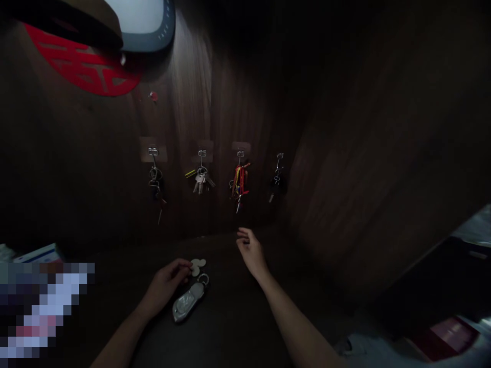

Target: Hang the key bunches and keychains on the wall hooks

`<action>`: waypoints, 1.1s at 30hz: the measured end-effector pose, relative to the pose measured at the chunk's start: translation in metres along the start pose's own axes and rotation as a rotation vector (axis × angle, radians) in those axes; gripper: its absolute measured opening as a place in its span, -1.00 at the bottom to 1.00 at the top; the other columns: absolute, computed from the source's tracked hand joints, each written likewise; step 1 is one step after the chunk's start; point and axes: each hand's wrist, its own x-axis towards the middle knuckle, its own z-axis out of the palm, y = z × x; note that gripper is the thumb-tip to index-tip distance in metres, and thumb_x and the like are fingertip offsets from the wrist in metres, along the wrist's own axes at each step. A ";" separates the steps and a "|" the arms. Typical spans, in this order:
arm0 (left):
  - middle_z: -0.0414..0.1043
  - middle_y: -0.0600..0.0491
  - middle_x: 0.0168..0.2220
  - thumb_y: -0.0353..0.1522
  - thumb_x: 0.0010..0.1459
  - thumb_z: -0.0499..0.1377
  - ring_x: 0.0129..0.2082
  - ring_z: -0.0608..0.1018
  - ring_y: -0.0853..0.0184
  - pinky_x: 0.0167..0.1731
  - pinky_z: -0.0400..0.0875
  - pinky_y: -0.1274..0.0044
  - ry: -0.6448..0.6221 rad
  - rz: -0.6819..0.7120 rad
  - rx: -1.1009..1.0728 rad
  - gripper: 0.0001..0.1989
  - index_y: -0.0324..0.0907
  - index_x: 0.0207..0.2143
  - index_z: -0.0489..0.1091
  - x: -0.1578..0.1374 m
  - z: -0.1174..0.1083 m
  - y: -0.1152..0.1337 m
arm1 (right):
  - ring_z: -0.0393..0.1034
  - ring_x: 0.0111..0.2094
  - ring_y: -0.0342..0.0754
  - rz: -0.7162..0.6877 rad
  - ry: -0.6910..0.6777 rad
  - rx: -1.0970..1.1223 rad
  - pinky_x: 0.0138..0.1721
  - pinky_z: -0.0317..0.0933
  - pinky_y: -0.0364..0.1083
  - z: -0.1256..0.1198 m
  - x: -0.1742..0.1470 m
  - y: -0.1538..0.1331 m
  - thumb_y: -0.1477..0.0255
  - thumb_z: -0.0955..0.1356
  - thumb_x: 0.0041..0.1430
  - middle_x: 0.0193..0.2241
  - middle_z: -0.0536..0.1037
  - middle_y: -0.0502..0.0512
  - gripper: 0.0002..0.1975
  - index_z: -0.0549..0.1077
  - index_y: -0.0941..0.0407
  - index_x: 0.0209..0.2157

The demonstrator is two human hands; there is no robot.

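Observation:
My left hand (169, 281) is low on the dark wooden surface, its fingers curled together, with the fingertips at the edge of several pale round coins (197, 267). Just below the coins lies a silver, elongated key fob (187, 302) with a metal ring on its upper end. To the right, my right hand (251, 249) is held with its fingers loosely bent and apart, holding nothing. Above it, a key bunch with red and yellow cords (240, 180) hangs from a wall hook.
Other hooks on the wooden back panel carry dark keys (155, 179), silver keys (200, 180) and a dark key set (276, 180). A cap (143, 25) and a red paper cutout (88, 69) hang upper left. A wooden side wall (383, 153) rises at right.

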 end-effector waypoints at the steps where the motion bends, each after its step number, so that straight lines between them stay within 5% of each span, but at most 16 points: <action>1: 0.47 0.10 -0.39 -0.18 -0.03 0.13 -0.40 0.49 0.32 -0.35 0.38 0.53 0.001 0.002 0.003 -0.74 -0.13 -0.35 0.43 0.000 0.000 -0.001 | 0.43 -0.26 -0.04 -0.004 -0.022 -0.007 -0.29 0.33 -0.06 0.004 -0.006 0.000 0.49 0.24 0.05 -0.23 0.50 0.16 -0.70 0.34 0.11 -0.12; 14: 0.47 0.09 -0.37 -0.19 0.06 0.07 -0.39 0.50 0.32 -0.34 0.39 0.52 0.103 0.089 0.066 -0.74 -0.14 -0.29 0.41 -0.003 -0.003 -0.010 | 0.32 -0.13 -0.05 -0.332 -0.429 -0.226 -0.07 0.20 -0.01 0.022 -0.038 -0.026 0.62 0.22 0.09 -0.21 0.46 0.06 -0.69 0.38 0.05 -0.16; 19: 0.46 0.09 -0.32 -0.21 0.02 0.14 -0.30 0.48 0.30 -0.22 0.35 0.50 -0.059 0.184 0.217 -0.74 -0.09 -0.23 0.41 -0.011 -0.004 -0.007 | 0.31 -0.14 -0.06 -0.459 -0.609 -0.304 -0.11 0.18 -0.02 0.022 -0.043 -0.034 0.63 0.26 0.09 -0.21 0.47 0.04 -0.70 0.41 0.03 -0.17; 22: 0.41 0.04 -0.16 -0.26 -0.20 0.31 -0.16 0.45 0.21 -0.11 0.32 0.43 -0.191 0.242 0.309 -0.46 -0.05 -0.08 0.35 -0.016 -0.003 -0.007 | 0.30 -0.14 -0.06 -0.514 -0.686 -0.347 -0.12 0.16 -0.03 0.021 -0.045 -0.037 0.59 0.29 0.09 -0.20 0.47 0.03 -0.73 0.44 0.00 -0.19; 26: 0.29 -0.01 0.03 -0.29 -0.38 0.39 0.01 0.34 0.08 0.02 0.20 0.30 -0.261 0.277 0.420 -0.15 0.02 0.07 0.23 -0.020 0.000 -0.008 | 0.28 -0.11 -0.04 -0.506 -0.707 -0.389 -0.09 0.13 0.00 0.021 -0.044 -0.037 0.56 0.28 0.12 -0.18 0.46 0.03 -0.73 0.45 -0.03 -0.17; 33: 0.36 -0.02 0.00 -0.44 -0.10 0.17 -0.01 0.40 0.18 0.04 0.20 0.36 -0.176 0.263 0.341 -0.46 -0.06 0.02 0.28 -0.017 0.001 -0.010 | 0.27 -0.12 -0.04 -0.435 -0.632 -0.418 -0.11 0.11 0.00 0.025 -0.042 -0.031 0.64 0.26 0.10 -0.20 0.47 0.03 -0.68 0.45 -0.02 -0.18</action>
